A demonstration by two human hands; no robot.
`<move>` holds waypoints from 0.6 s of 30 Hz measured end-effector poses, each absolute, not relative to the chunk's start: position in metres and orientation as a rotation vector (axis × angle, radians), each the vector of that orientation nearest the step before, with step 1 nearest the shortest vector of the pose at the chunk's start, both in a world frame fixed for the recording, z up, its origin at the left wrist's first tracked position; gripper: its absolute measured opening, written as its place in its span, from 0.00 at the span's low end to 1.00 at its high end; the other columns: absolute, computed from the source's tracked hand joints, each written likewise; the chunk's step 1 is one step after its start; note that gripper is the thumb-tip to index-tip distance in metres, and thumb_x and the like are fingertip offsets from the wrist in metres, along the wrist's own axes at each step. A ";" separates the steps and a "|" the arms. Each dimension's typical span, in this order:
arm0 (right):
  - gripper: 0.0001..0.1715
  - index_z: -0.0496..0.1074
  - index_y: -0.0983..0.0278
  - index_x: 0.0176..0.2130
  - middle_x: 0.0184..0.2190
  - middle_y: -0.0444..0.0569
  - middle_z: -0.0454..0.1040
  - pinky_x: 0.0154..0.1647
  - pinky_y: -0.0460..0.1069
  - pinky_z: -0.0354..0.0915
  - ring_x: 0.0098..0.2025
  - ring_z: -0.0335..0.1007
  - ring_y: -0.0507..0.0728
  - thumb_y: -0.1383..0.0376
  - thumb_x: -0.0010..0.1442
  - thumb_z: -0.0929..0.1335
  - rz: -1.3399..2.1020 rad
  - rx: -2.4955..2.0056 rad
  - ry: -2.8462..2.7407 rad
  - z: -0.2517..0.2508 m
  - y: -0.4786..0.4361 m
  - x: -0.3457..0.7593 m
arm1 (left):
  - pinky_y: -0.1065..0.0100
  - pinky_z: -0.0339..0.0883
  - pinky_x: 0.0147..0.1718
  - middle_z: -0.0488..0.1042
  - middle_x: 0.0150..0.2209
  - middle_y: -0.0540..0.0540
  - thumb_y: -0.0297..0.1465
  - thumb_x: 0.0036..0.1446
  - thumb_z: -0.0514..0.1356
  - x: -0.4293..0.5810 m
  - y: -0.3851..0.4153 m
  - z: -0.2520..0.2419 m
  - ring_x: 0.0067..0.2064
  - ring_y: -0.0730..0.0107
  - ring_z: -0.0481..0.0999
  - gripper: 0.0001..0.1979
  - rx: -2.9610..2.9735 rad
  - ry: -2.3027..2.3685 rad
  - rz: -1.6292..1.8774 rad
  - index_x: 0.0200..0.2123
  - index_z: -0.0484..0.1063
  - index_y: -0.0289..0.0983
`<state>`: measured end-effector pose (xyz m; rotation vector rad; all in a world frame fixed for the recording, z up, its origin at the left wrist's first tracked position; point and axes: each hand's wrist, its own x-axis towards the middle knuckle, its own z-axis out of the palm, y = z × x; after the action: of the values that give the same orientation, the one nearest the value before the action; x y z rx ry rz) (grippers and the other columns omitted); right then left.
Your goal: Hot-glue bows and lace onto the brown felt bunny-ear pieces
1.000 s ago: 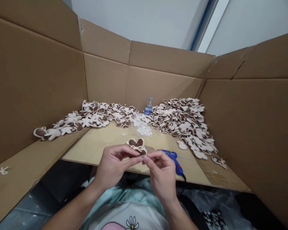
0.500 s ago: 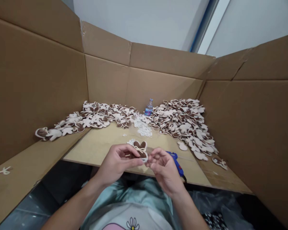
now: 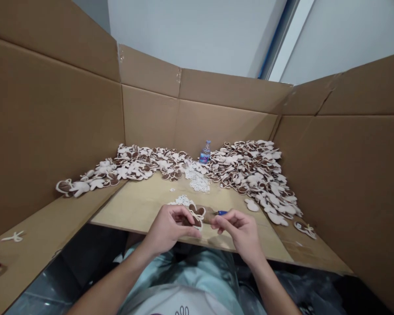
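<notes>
Behind R hand point(image 3: 239, 232), glue gun point(image 3: 222, 213) mostly hidden; L hand point(image 3: 170, 228) covers fabric piece point(image 3: 197, 216).

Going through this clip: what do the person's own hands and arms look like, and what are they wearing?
The left hand and right hand are bare: no gloves, and no ring or watch shows. The left forearm and right forearm are bare too, with no sleeve. Nearest the camera is a white top with a dark printed outline, and beyond it pale teal cloth.
</notes>
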<state>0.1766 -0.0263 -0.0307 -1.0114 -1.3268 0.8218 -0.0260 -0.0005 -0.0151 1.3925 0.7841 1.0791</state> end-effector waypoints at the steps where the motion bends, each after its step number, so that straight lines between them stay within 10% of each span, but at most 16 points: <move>1: 0.17 0.76 0.65 0.23 0.22 0.50 0.80 0.25 0.47 0.70 0.23 0.73 0.54 0.55 0.52 0.76 0.832 -1.008 -1.342 -0.031 -0.025 0.178 | 0.69 0.67 0.30 0.78 0.25 0.51 0.26 0.32 0.76 -0.025 0.000 -0.017 0.27 0.71 0.74 0.14 1.400 0.792 1.065 0.21 0.74 0.36; 7: 0.17 0.77 0.61 0.48 0.39 0.51 0.82 0.40 0.51 0.72 0.38 0.78 0.56 0.57 0.63 0.69 0.939 -0.924 -1.607 -0.031 -0.026 0.184 | 0.68 0.66 0.29 0.78 0.23 0.49 0.26 0.34 0.75 -0.024 0.001 -0.021 0.27 0.69 0.75 0.10 1.445 0.837 1.021 0.18 0.76 0.37; 18: 0.16 0.80 0.64 0.32 0.22 0.44 0.76 0.27 0.44 0.65 0.24 0.68 0.51 0.55 0.62 0.69 1.019 -0.960 -1.665 -0.036 -0.019 0.187 | 0.62 0.70 0.41 0.83 0.36 0.44 0.29 0.45 0.70 -0.025 0.004 -0.024 0.38 0.60 0.80 0.05 1.527 0.718 0.833 0.28 0.81 0.39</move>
<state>0.1866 -0.0193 -0.0358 -0.9596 -1.6647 1.0191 -0.0249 0.0043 -0.0241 1.5271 0.7182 0.8326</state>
